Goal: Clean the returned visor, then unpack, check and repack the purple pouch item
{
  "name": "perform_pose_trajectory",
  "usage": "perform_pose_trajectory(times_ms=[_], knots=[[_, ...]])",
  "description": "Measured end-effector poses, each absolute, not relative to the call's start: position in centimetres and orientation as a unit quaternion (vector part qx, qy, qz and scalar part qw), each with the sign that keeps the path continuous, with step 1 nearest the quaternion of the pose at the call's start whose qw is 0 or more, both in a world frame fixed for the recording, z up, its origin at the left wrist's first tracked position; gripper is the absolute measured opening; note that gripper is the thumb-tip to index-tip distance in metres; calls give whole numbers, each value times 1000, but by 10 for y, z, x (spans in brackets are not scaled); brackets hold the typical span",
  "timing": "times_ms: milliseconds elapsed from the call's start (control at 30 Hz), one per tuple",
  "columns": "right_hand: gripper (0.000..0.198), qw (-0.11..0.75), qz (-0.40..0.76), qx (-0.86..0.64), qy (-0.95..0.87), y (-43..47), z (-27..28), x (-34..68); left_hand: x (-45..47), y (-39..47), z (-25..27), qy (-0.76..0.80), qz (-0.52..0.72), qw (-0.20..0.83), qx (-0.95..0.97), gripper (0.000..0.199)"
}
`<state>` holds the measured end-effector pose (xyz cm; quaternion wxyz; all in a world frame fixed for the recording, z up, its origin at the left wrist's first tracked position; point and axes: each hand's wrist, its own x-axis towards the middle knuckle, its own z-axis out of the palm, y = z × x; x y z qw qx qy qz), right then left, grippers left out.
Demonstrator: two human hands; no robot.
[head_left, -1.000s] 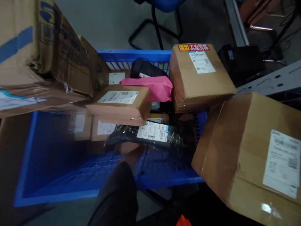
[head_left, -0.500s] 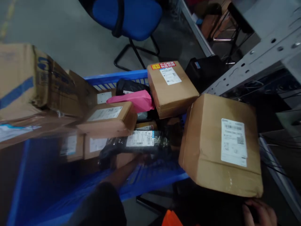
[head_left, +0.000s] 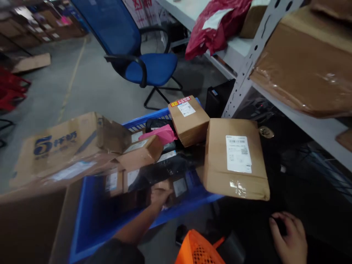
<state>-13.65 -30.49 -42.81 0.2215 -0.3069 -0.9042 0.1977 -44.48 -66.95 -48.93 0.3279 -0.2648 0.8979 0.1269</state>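
My left hand [head_left: 160,197] reaches into the blue crate [head_left: 184,209], its fingers closed by a small brown box and the near side of a black plastic-wrapped parcel [head_left: 162,169]. What it grips, if anything, is unclear. Just right of it lies a dark parcel with a grey label [head_left: 180,187]. At the lower right my right hand [head_left: 290,234] rests over a black surface with curled fingers; whatever they enclose is too dark to name. A large labelled carton [head_left: 233,161] stands above and left of that hand, apart from it.
A smaller carton [head_left: 189,121] and a pink parcel [head_left: 162,135] sit in the crate's far part. Big cartons [head_left: 66,137] lie at the left. A blue chair [head_left: 154,68] stands behind, a metal shelf [head_left: 305,113] at the right, an orange plastic basket [head_left: 196,249] below.
The view has swung up, showing more floor and shelf. The black parcel has tipped, its label now foreshortened at the far side. My left hand shows more clearly, and more of my right hand is visible.
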Motion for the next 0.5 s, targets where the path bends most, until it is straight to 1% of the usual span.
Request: perform_pose_trajectory(times_ms=[67, 167, 233, 400, 467, 500], knots=[[50, 227, 214, -316, -896, -305, -430, -137, -442, -674, -471, 901, 124, 307, -279, 44], [52, 234, 236, -323, -886, -305, -434, -137, -433, -686, -435, 907, 171, 282, -262, 52], [52, 240, 250, -321, -881, -305, -437, -137, -426, -695, -407, 904, 215, 269, -251, 47], [49, 256, 294, -316, -865, -304, -439, -134, -409, -711, -329, 878, 349, 244, -217, 29], [47, 260, 316, -313, -857, -304, -439, -133, -407, -710, -294, 860, 407, 235, -197, 29], [46, 260, 327, -311, -854, -303, -439, -132, -408, -709, -275, 851, 435, 227, -186, 32]])
